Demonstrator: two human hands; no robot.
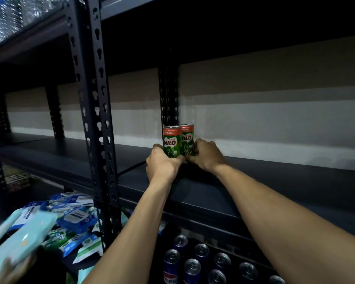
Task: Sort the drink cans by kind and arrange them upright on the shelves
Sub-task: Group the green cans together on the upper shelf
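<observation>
Two green Milo cans with orange tops stand upright side by side on the dark shelf (275,181). My left hand (162,162) wraps the base of the left Milo can (172,140). My right hand (206,153) grips the base of the right Milo can (187,138), which stands slightly further back. The two cans touch each other. Below this shelf, several blue Pepsi cans (192,267) stand upright on a lower level.
A black perforated upright post (94,119) rises left of my hands, another post (168,95) stands just behind the cans. Packets of wet wipes (70,218) are piled at the lower left, where another person's hand (10,267) holds a pale packet. The shelf runs on to the right.
</observation>
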